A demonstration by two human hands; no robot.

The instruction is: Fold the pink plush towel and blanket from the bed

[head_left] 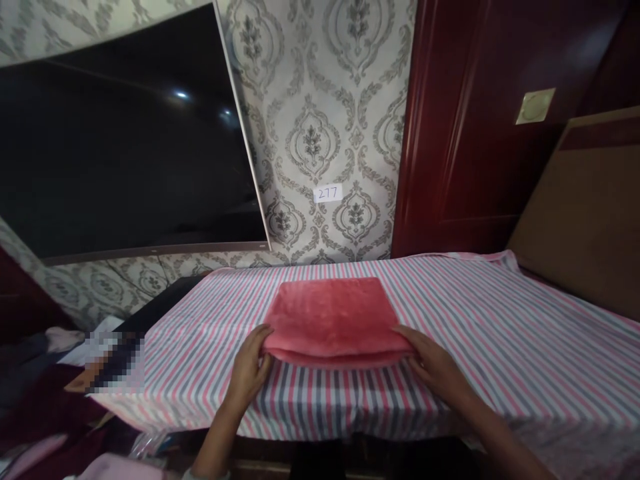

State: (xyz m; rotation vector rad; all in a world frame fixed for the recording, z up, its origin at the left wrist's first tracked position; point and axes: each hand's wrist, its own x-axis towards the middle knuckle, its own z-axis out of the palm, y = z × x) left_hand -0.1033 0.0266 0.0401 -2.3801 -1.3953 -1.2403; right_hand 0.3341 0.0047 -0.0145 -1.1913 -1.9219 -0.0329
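Across the middle of the view, from nine o'clock to three o'clock, runs a bed covered in a striped sheet (500,347) of pink, grey and white, with patterned wallpaper (320,120) behind it at twelve o'clock, a dark television screen (125,140) at ten o'clock and a red wooden door (465,133) at one o'clock. At the centre of the sheet lies a folded red towel (333,317), its long axis running left to right, its near folded edge facing six o'clock toward the person. The towel sits straight ahead of both hands, neither one nearer than the other. The left hand (249,370) pinches the towel's near left corner at seven o'clock, fingers curled on the edge; the right hand (433,363) grips the near right corner at five o'clock, fingers tucked under the fold. A small paper label (328,193) is stuck to the wall.
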